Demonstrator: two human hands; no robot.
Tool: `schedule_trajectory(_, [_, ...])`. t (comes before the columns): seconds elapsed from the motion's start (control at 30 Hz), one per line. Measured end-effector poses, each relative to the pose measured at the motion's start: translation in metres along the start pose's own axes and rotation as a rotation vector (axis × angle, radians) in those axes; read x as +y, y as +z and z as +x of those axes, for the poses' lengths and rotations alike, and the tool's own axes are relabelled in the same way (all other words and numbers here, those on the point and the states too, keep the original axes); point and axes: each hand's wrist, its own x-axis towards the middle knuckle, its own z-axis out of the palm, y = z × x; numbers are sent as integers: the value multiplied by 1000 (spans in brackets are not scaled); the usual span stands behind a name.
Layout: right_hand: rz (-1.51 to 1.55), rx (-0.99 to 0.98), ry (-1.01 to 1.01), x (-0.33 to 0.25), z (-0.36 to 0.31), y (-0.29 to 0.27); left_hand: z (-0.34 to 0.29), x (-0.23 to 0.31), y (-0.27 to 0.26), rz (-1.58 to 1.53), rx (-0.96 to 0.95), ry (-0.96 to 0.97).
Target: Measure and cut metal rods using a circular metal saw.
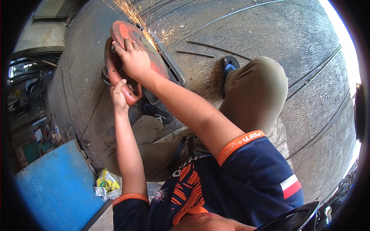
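Observation:
A red cut-off saw stands on its dark base at the upper middle, its round guard tilted. Orange sparks fly from its far side, and the point of cutting is hidden behind the guard. My left hand is wrapped round the lower end of the saw's red loop handle. Farther up, my right hand lies against the guard with its fingers stretched out and apart. The right forearm crosses above the near part of the saw.
Two thin dark rods lie on the worn floor beyond my bent right knee. My sandalled foot is near them. A blue panel and a crumpled yellow-and-white bag are at lower left.

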Motion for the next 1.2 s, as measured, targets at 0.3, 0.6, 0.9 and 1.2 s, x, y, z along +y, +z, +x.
schedule_trajectory(0.3, [-13, -25, 4, 0, 0, -1, -3, 3, 5, 17, 6, 17])
schedule_trajectory(0.6, [-14, -12, 3, -1, -1, 0, -4, 4, 6, 11, 15, -10])
schedule_trajectory(0.9, [-14, -8, 4, 2, -2, 0, -2, -1, 3, 29, 9, -6])
schedule_trajectory(1.2, [-15, -11, 2, 1, -2, 0, -1, -1, 1, -29, -33, -43])
